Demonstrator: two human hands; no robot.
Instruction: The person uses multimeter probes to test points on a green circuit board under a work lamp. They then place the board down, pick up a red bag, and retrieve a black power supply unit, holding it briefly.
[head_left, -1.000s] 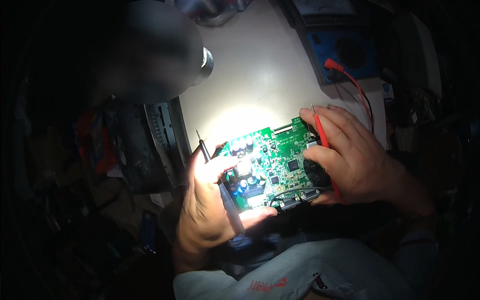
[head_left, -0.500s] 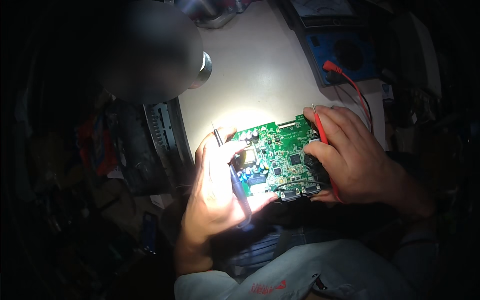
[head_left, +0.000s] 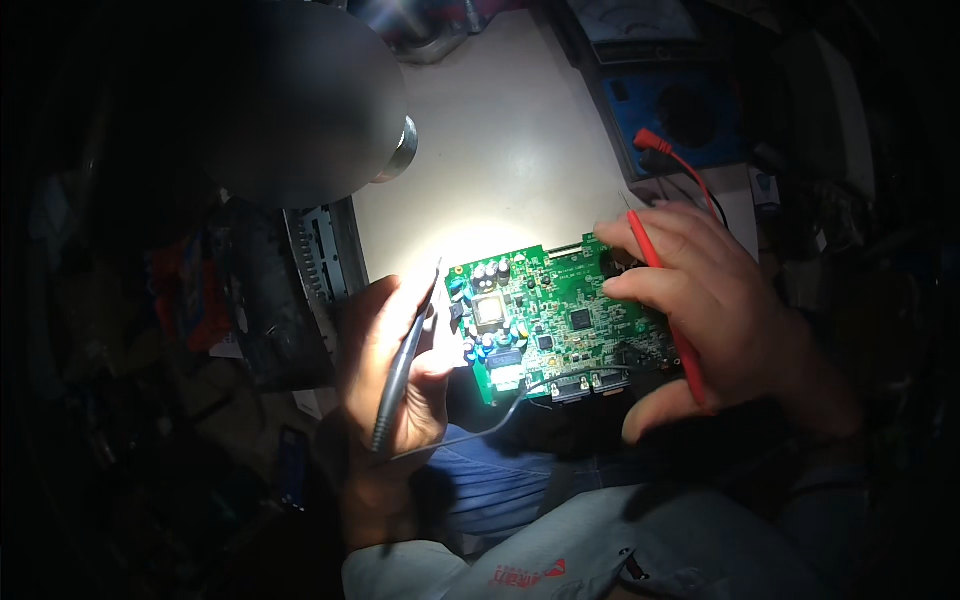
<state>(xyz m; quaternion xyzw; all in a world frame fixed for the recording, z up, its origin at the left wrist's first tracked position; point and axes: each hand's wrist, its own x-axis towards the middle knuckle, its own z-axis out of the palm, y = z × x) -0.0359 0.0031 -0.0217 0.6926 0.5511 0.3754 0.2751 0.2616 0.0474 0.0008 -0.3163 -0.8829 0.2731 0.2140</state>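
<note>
A green circuit board [head_left: 625,272], crowded with capacitors, chips and connectors, lies tilted between my hands at the table's near edge. My left hand [head_left: 385,385] is closed round a black test probe [head_left: 402,368], whose tip points up beside the board's upper left corner; the thumb is at the board's left edge. From that probe a thin dark lead [head_left: 490,432] crosses the board's lower edge. My right hand [head_left: 735,315] holds a red test probe [head_left: 652,255], tip pointing up and away from the board. Its fingers reach over the board's right side, and the thumb is spread below.
A blue multimeter [head_left: 650,105] stands at the far right, with a red plug [head_left: 652,142] and leads beside it. A large dark lamp head [head_left: 300,110] blocks the upper left. The white table [head_left: 500,130] is brightly lit near the board. Dark clutter fills the left side.
My left hand has drawn back left from the board and turned, bringing its probe outside the left edge. My right thumb has moved off the board's lower edge. The board has shifted slightly left.
</note>
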